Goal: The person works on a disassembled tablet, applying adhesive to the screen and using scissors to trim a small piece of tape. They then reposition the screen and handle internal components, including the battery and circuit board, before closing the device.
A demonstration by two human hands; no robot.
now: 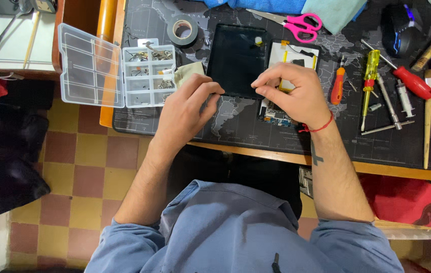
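Note:
A black tablet screen panel [235, 58] lies on the dark map-printed mat [245, 124]. Beside it on the right sits the opened tablet body [288, 63], with its white battery and circuit board showing. My left hand [187, 108] rests at the panel's lower left corner, thumb and fingers pinched together near that edge. My right hand [293, 93] lies over the opened body, its fingertips pinched at the panel's lower right corner. Whether either hand holds a small part is too fine to tell.
A clear compartment box [147, 76] of small screws stands open at the left. A tape roll [182, 31] and pink scissors [296, 24] lie at the back. Screwdrivers [369, 76], a syringe [405, 98] and other tools fill the right side. Checkered floor lies below left.

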